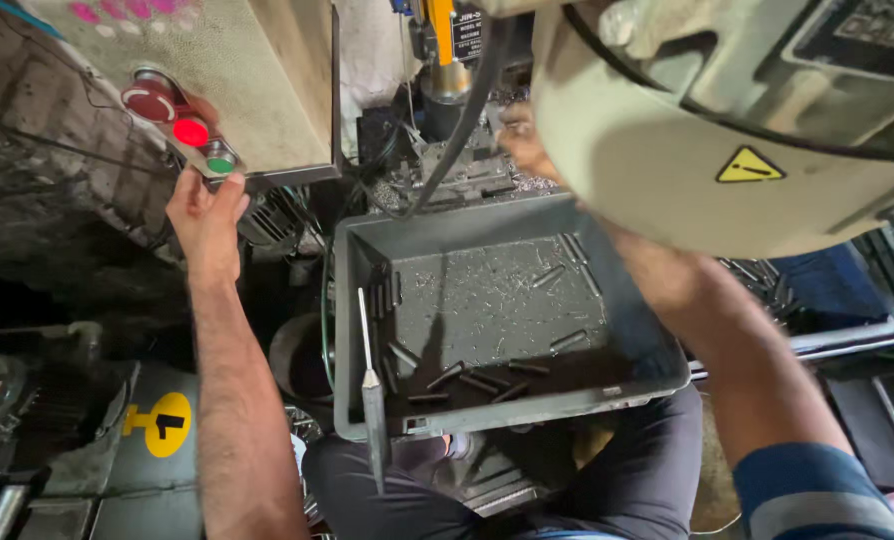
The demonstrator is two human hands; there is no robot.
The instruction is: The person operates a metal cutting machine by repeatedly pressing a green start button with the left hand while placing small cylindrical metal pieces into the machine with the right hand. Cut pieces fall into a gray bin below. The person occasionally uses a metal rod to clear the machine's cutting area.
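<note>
Up at the left hand (207, 212), a button panel (182, 125) hangs on the lower corner of a beige control box (257, 80). It carries three round buttons in a slanting row: a big dull red one (150, 100) farthest from the hand, a glowing red one (192, 132) in the middle, and a small green one (221, 164) just above the fingertips. The left hand is open, fingers together and stretched upward, their tips touching the panel's lower edge right by the green button. Its bare forearm runs straight down from it toward the camera.

The right hand (523, 140) reaches away from the body, under a large pale machine housing (667, 170) with a yellow warning triangle; most of the hand is hidden, so whether it is open or closed cannot be told. It lies at the machine's work table (447, 170), close beside a vertical spindle (445, 80). The right forearm slants back toward a blue striped sleeve (817, 490).

Below and between the two hands sits a grey plastic crate (657, 350) on the person's lap, holding short dark metal rods (487, 380) and shavings. A long thin tool (370, 390) leans over the crate's near-left rim.
</note>
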